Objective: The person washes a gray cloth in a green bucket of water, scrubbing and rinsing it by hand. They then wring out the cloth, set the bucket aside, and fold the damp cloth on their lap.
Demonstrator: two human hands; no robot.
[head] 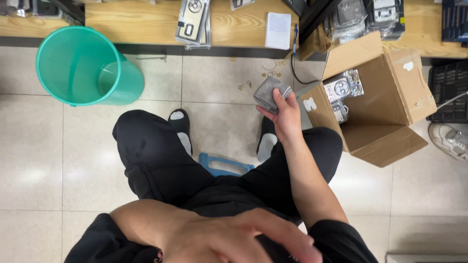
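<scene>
Left hand (229, 241) is lying nearest the lens, blurred, fingers loosely apart and gripping nothing, resting over black trousers (161, 165). Blue stool (222, 165) is showing between the knees. Right hand (285, 117) is reaching forward over the tiled floor (58, 160), fingers and thumb clamping a grey folded cloth (269, 93). Open cardboard box (385, 112) holding packaged items is sitting just beside it. Green bin (80, 65) is standing farther left, against a wooden shelf (146, 22).
</scene>
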